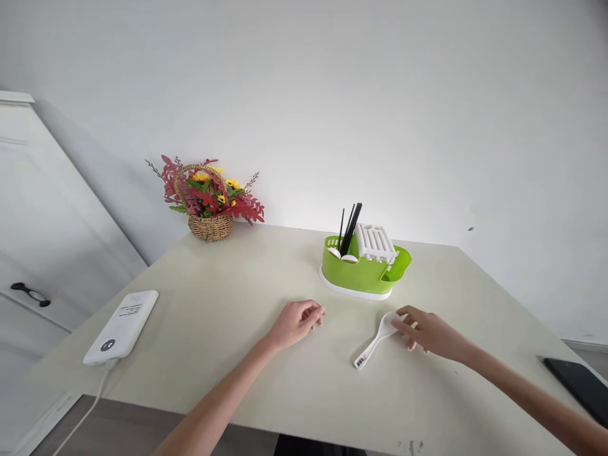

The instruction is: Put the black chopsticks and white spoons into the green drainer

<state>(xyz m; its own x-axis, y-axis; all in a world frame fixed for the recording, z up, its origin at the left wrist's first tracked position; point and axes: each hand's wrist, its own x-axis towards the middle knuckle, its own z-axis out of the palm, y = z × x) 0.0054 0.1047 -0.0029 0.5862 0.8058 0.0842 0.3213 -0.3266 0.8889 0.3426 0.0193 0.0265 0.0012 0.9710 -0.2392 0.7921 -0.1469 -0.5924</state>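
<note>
A white soup spoon (pixel 381 335) is near the middle of the table, its bowl toward the back right and its labelled handle end toward the front left. My right hand (pixel 425 330) has thumb and fingers closed at the rim of the bowl. Whether the spoon is lifted off the tabletop is hard to tell. My left hand (pixel 297 323) rests on the table to the left of the spoon, fingers loosely curled, with nothing visible in them. Behind both hands stands a green cutlery holder (pixel 354 274) on a white base, with black chopsticks (pixel 350 231) and white spoons (pixel 349 258) in it.
A white slotted rack (pixel 375 242) sits on the holder's right part. At the back left is a wicker flower basket (pixel 210 228). A white power bank (pixel 122 326) with a cable lies on the left of the table (pixel 213 304); a black phone (pixel 577 383) lies at the right edge.
</note>
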